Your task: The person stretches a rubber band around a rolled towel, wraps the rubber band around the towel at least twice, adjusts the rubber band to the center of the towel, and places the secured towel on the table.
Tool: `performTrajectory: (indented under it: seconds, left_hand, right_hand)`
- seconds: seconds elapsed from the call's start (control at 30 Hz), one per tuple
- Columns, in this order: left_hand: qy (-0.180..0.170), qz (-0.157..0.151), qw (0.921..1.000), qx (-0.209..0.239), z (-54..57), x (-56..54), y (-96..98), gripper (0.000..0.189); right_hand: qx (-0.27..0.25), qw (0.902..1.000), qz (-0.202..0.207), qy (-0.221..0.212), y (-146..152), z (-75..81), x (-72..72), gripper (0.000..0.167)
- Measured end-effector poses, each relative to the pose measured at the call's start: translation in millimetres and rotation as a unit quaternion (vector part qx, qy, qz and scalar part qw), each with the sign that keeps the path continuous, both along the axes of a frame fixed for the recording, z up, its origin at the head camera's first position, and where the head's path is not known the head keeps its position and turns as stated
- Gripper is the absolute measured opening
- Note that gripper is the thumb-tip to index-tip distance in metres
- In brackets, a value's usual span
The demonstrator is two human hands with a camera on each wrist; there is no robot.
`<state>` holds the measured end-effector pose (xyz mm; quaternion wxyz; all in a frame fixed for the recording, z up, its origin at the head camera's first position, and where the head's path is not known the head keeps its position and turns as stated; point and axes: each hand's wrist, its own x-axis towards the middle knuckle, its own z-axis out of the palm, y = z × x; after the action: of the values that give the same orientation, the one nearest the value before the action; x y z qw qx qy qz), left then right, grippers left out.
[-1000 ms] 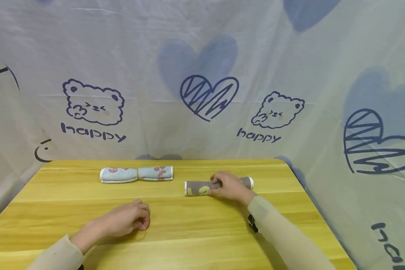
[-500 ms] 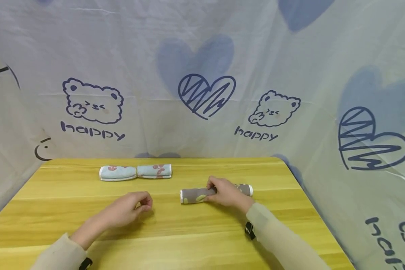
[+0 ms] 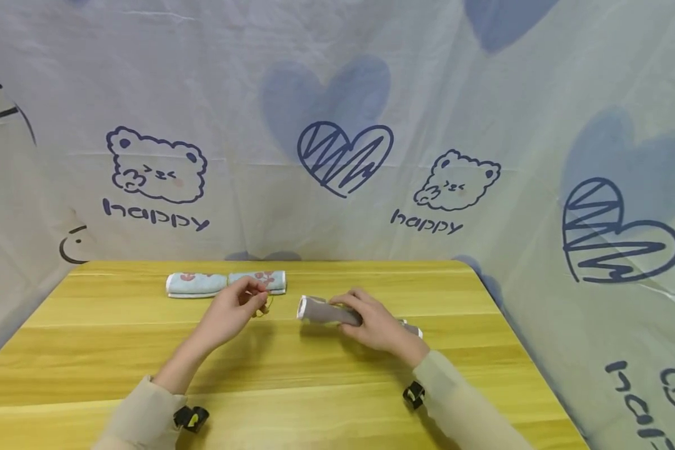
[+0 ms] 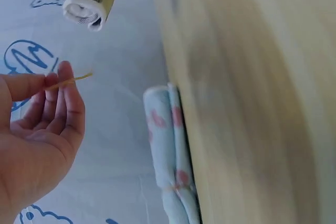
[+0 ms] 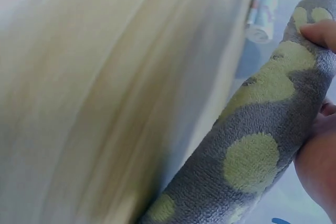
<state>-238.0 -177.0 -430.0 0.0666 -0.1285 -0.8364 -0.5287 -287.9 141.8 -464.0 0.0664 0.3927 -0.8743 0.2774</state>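
Observation:
A thin yellow rubber band (image 4: 79, 78) is pinched between the thumb and index finger of my left hand (image 3: 230, 310); in the left wrist view its other fingers reach out beneath it. My right hand (image 3: 375, 323) grips a rolled grey towel (image 3: 318, 311) around its middle. Yellow-green shapes and a white edge show on this roll (image 5: 252, 161) in the right wrist view. Its left end is tipped up off the table and points toward the left hand. The coiled end face (image 4: 81, 11) shows at the top of the left wrist view.
Behind the left hand lies a light blue rolled towel (image 3: 197, 285) with pink prints, cinched at its middle by a band. The wood-grain table (image 3: 292, 412) ends at a hanging white cloth (image 3: 247, 206) printed with hearts and bears, at the back and sides.
My left hand has risen forward and right with the rubber band, from low on the table to near the blue roll. The right hand has tilted the grey towel, raising its left end.

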Motion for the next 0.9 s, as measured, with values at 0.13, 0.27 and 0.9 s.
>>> performTrajectory:
  seconds: [0.13, 0.27, 0.9]
  left_hand:
    - [-0.003, 0.026, 0.9985, 0.047, 6.2, -8.9, 15.5, 0.019]
    - [0.007, 0.029, 0.9959, 0.086, 7.8, -16.2, 29.2, 0.02]
    - [0.06, -0.015, 0.9915, 0.115, 8.1, -25.3, 49.2, 0.015]
  right_hand:
    - [-0.05, 0.9987, 0.004, 0.004, -0.3, 7.4, 6.0, 0.059]
    - [-0.099, 0.995, 0.009, -0.003, -3.5, 14.1, 10.8, 0.06]
    - [-0.199, 0.9781, 0.026, -0.054, -24.8, 23.5, 20.7, 0.039]
